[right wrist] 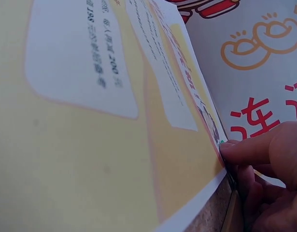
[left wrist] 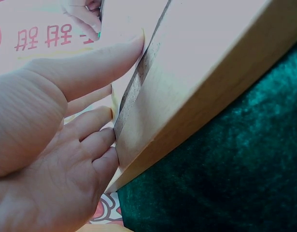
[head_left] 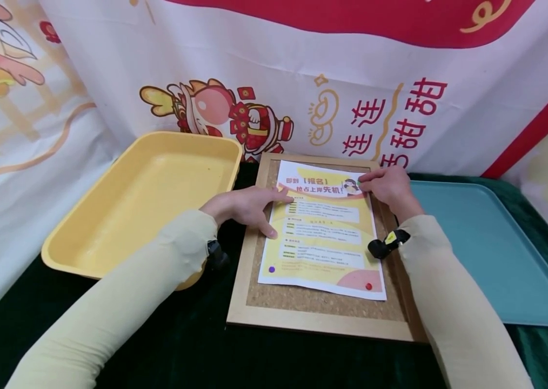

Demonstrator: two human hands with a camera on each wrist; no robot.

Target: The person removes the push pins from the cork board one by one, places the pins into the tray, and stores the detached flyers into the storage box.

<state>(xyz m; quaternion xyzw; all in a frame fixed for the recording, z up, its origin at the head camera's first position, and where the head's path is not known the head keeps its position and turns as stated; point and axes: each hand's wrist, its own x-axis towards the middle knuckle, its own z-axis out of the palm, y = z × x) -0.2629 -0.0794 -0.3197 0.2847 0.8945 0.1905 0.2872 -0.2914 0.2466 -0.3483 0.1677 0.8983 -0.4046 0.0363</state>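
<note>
A yellow and white printed poster (head_left: 322,254) lies on a wood-framed cork board (head_left: 313,303). A purple pushpin (head_left: 271,269) sits at its lower left corner, a red pushpin (head_left: 368,286) at its lower right. My left hand (head_left: 253,208) rests on the poster's left edge, thumb and fingers spread; the left wrist view shows its fingertips against the paper and frame. At the upper right corner my right hand (head_left: 391,189) holds a green pushpin (right wrist: 222,143) against the paper, mostly covered by the fingers. Its other fingers curl by the frame's edge.
A yellow tray (head_left: 142,200) stands left of the board, and a blue-green tray (head_left: 488,243) lies to its right. Dark green cloth (head_left: 167,335) covers the table. A printed white curtain (head_left: 274,59) hangs close behind the board.
</note>
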